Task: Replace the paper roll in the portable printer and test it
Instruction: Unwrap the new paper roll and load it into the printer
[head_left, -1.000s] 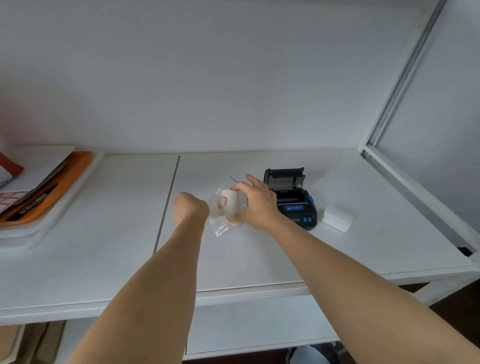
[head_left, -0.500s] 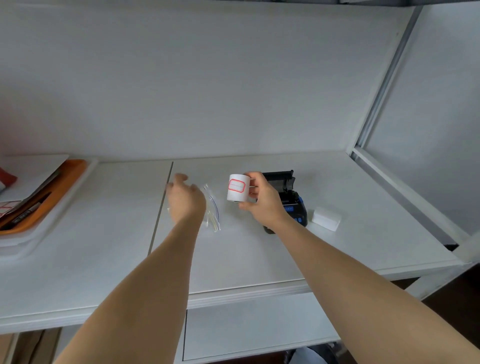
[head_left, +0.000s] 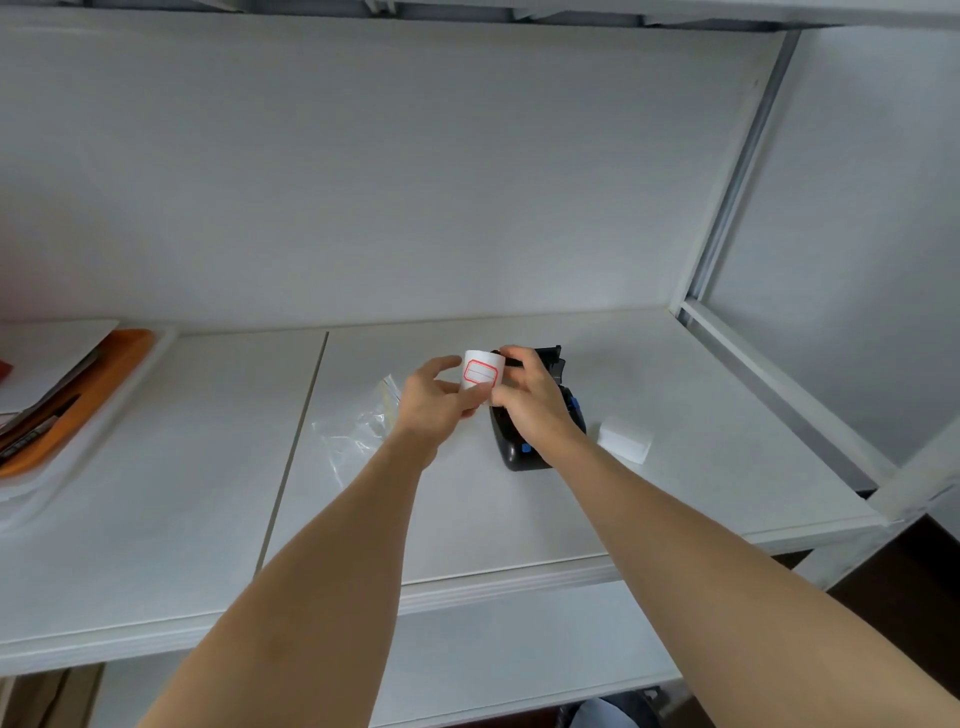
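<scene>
A white paper roll (head_left: 480, 375) with a red-outlined label is held up above the white table (head_left: 208, 467), between both hands. My right hand (head_left: 530, 397) grips its right end. My left hand (head_left: 434, 400) touches its left and lower side with thumb and fingers. Behind my right hand sits the black portable printer (head_left: 514, 447) with blue buttons, its lid raised at the back; my hand hides most of it. An empty clear plastic bag (head_left: 353, 434) lies flat on the table to the left of my hands.
A small white block (head_left: 625, 439) lies just right of the printer. An orange tray (head_left: 78, 405) with papers and a pen sits at the far left. A white frame post (head_left: 727, 208) and rail bound the table on the right.
My left hand let go of the plastic bag, which now lies on the table, and came right to the roll. The roll came out of the bag and is now held in both hands.
</scene>
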